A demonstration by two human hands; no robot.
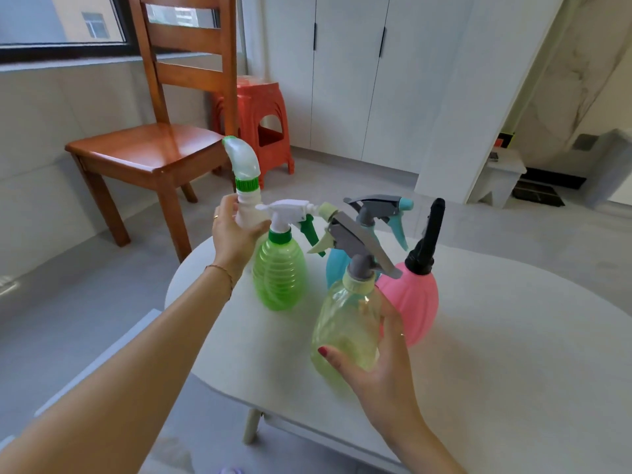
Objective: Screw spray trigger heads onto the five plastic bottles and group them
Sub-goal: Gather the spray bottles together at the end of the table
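Note:
My left hand (236, 234) grips a white bottle (248, 213) with a green collar and a clear curved spray head, held upright above the table's far left edge. My right hand (379, 364) wraps the pale yellow-green bottle (345, 330), which carries a grey trigger head (355, 241) and tilts slightly. Between my hands stands a bright green ribbed bottle (278, 275) with a white trigger head. Behind the yellow bottle a blue bottle (335, 265) with a grey and teal trigger is partly hidden. To the right sits a pink round bottle (410, 302) with a black head.
The bottles cluster on a pale grey rounded table (496, 354). A wooden chair (154, 148) stands beyond the table's left end, with an orange plastic stool (263, 118) behind it. White cabinet doors line the back wall.

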